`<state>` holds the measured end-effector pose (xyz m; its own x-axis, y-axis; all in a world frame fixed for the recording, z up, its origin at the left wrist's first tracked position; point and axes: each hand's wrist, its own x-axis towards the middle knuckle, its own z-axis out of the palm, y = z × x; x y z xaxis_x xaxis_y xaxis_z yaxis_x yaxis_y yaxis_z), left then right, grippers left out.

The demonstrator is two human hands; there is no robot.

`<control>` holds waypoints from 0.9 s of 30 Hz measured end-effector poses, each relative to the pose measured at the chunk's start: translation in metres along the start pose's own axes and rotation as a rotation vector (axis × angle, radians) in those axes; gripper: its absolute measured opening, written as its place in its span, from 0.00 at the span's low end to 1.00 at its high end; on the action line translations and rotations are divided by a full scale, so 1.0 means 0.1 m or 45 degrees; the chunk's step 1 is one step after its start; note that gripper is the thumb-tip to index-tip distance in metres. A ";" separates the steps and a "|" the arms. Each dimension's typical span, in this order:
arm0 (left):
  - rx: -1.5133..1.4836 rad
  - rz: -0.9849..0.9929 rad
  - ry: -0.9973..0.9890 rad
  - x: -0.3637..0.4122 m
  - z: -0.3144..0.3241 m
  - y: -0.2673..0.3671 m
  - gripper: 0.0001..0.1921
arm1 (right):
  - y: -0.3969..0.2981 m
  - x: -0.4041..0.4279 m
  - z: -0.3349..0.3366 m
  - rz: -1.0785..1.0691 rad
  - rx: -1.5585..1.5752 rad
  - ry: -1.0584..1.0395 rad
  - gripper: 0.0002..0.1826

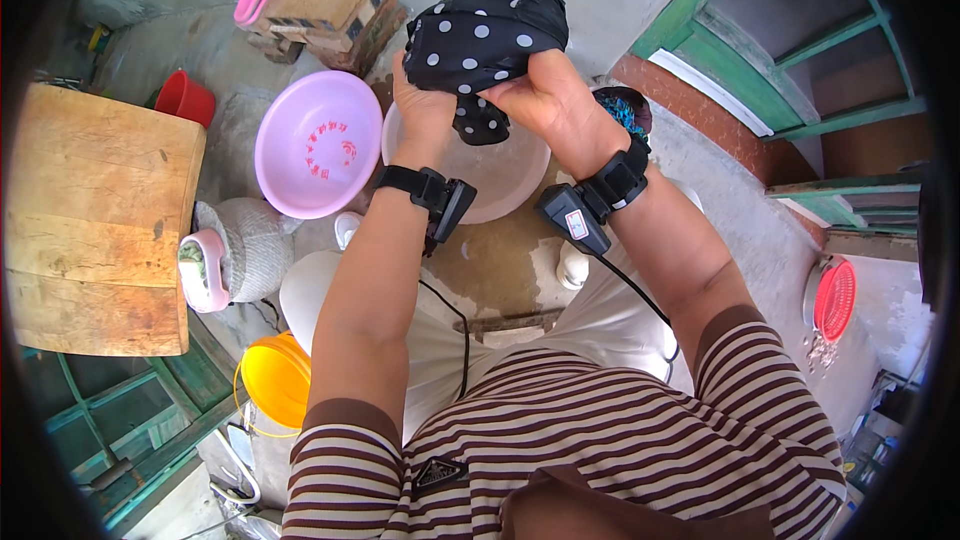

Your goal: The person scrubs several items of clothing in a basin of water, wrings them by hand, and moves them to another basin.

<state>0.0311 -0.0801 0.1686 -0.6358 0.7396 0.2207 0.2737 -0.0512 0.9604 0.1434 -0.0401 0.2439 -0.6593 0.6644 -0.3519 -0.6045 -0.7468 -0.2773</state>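
Both my hands grip a bunched black cloth with white polka dots (pixel 480 37), raised above a pale basin (pixel 502 187). My left hand (pixel 426 112) holds its lower left side, with the fingers mostly behind the fabric. On the lower right, my right hand (pixel 551 101) pinches the cloth between thumb and fingers. A loose end of the cloth hangs down between my hands. Cloudy water seems to fill the basin, which is partly covered by my hands and wrists. Each wrist wears a black strapped device with a cable.
Left of the basin stands a pink-purple basin (pixel 319 142) with red writing. Further left are a wooden table (pixel 97 225), a red bucket (pixel 185 99) and a yellow bucket (pixel 277 382). Stacked bricks (pixel 330 7) stand ahead. Dark patterned cloth (pixel 626 109) lies at right, near a green-framed door (pixel 750 52).
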 end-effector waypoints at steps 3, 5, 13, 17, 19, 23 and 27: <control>-0.298 -0.119 0.084 0.01 -0.03 0.07 0.16 | 0.01 -0.09 -0.07 -0.024 -0.085 -0.040 0.15; -1.027 -0.231 0.179 0.11 -0.13 0.05 0.10 | 0.06 -0.15 -0.14 0.025 -0.570 0.134 0.16; -1.449 -0.397 0.223 0.27 -0.30 0.40 0.11 | -0.28 -0.38 -0.46 0.255 -1.185 -0.113 0.48; -1.453 -0.363 0.183 0.27 -0.33 0.59 0.12 | -0.38 -0.26 -0.32 0.401 -0.545 -0.102 0.53; -1.361 -0.288 0.161 0.24 -0.30 0.62 0.13 | -0.23 -0.18 -0.20 0.374 -0.523 0.044 0.52; -1.201 -0.105 0.131 0.15 -0.19 0.66 0.15 | -0.10 -0.01 -0.18 0.459 -0.407 0.027 0.49; -1.314 -0.419 0.049 0.05 -0.23 0.95 0.19 | 0.00 0.11 -0.23 0.536 -0.304 -0.299 0.56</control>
<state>0.0375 -0.0970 0.2647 -0.5946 0.7994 -0.0861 -0.6420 -0.4075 0.6495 0.1462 -0.0335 0.2196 -0.9216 0.2743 -0.2745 -0.1657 -0.9178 -0.3608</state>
